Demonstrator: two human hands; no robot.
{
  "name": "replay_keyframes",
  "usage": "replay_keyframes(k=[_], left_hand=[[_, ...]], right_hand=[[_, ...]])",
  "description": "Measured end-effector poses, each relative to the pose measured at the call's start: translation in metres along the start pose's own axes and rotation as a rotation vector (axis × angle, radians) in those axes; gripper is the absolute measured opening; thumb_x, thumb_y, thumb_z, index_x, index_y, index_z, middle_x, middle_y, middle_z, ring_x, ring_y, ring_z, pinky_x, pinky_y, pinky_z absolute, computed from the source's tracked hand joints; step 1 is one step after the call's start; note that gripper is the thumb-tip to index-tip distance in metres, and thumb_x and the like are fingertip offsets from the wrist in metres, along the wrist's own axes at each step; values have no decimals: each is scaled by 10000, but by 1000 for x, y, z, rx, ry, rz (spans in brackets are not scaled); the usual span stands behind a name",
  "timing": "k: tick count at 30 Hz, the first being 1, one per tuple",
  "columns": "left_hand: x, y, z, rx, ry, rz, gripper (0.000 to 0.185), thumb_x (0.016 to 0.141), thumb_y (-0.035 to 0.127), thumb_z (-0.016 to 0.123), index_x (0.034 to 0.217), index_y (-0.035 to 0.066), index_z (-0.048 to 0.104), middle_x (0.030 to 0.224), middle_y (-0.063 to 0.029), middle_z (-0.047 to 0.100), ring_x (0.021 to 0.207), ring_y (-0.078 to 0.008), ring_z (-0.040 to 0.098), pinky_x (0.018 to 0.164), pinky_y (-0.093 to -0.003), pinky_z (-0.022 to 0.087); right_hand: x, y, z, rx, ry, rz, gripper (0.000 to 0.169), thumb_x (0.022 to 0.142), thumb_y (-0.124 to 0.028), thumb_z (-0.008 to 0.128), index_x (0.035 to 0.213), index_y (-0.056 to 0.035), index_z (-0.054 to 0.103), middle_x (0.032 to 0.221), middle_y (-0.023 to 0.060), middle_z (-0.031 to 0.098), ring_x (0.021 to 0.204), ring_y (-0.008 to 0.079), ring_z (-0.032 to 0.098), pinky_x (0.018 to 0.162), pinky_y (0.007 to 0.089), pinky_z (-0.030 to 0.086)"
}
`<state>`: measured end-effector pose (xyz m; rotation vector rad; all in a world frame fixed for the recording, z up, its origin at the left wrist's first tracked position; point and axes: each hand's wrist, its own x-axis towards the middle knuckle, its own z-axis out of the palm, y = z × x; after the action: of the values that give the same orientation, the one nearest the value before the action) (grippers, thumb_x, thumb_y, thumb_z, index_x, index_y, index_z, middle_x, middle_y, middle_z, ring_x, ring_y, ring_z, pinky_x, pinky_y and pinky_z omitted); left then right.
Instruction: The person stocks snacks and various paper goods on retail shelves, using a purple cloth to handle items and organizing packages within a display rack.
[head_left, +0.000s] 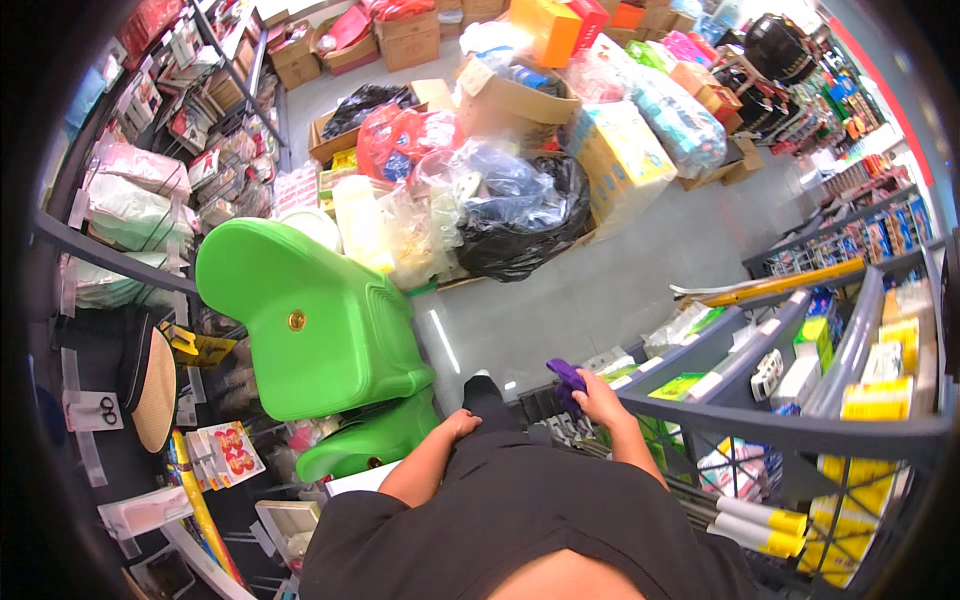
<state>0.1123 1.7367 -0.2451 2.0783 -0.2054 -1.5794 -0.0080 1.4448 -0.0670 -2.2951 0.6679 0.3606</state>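
My right hand (601, 401) grips a bunched purple cloth (565, 384) beside the end of the shelf rack on the right. Part of the cloth hangs out in front of my fingers. My left hand (459, 425) is low in front of my dark trousers, near my thigh. Its fingers curl downward and their undersides are hidden, with nothing seen in them. Left of that hand stand stacked green plastic chairs (322, 330), the upper one with a round gold emblem on its backrest.
Cartons and bagged goods, among them a black plastic bag (517, 244) and a red bag (405, 139), are piled on the grey floor (517, 322) ahead. A metal shelf rack (780, 424) with boxed goods flanks me on the right. Hanging packets and a straw-coloured insole (155, 394) line the left.
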Motion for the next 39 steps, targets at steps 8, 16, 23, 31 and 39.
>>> replay_keyframes(k=[8,16,23,31,39], left_hand=[[20,6,-53,12,34,-65,430,759,322,557,979,-38,641,973,-209,641,915,-311,620,804,-384,476],[46,47,-81,96,62,-65,414,764,330,543,1000,5,642,951,-189,642,852,-316,625,753,-404,492],[119,133,-126,433,-179,150,392,777,394,522,1006,104,654,1011,-180,630,887,-262,625,806,-355,470],[212,285,-134,603,-8,170,407,779,352,486,979,39,652,1021,-203,620,961,-354,591,852,-399,456],[270,370,-130,553,-3,84,397,801,368,519,962,34,660,971,-182,640,933,-305,600,831,-377,450]], right_hand=[[119,21,23,388,-38,144,456,767,-120,641,1171,17,479,1079,173,585,1007,264,566,880,346,437],[206,87,28,723,71,489,206,747,-5,559,946,39,590,768,80,612,720,198,606,668,337,502],[274,230,5,623,70,598,405,722,90,457,1125,57,437,1006,166,581,833,243,647,710,366,548],[247,257,-112,641,423,744,354,706,-50,515,1034,81,534,984,257,610,924,362,604,806,402,473],[199,228,-138,694,148,864,250,754,-48,512,954,70,604,851,177,645,733,254,652,600,387,514]])
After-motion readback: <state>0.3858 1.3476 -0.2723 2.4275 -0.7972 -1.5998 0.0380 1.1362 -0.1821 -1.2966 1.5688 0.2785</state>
